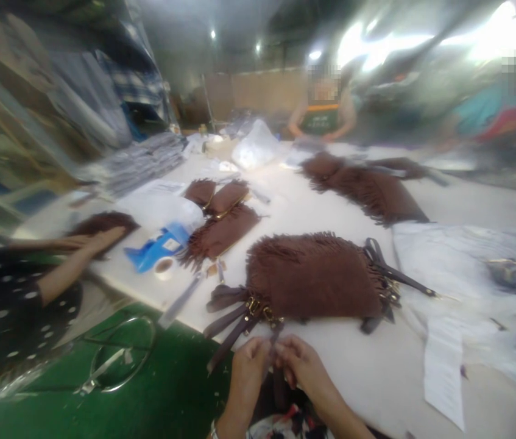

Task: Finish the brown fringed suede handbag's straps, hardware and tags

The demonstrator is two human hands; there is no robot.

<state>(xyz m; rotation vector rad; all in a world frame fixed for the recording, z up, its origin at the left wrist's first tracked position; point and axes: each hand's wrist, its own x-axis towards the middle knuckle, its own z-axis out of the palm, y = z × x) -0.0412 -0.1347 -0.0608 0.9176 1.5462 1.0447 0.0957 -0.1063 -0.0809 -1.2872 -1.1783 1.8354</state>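
Note:
At the table's near edge, my left hand (249, 366) and my right hand (302, 369) are close together, fingers pinched on a dark brown strap (278, 390) that hangs down between them. Just beyond my hands lies a stack of brown fringed pouches (317, 277), its fringe pointing away from me. Several dark straps with gold clasps (233, 317) stick out at its left corner. More straps with metal hooks (383, 274) lie at its right side. My fingers partly cover the held strap, so its ends are hard to make out.
Other fringed pouches (225, 228) lie further left and a longer pile (367, 186) at the back right. A tape roll (164, 268), blue plastic (157, 247), clear bags (477, 256) and a paper strip (444, 369) lie around. A co-worker's arm (70, 262) rests at left; others stand behind.

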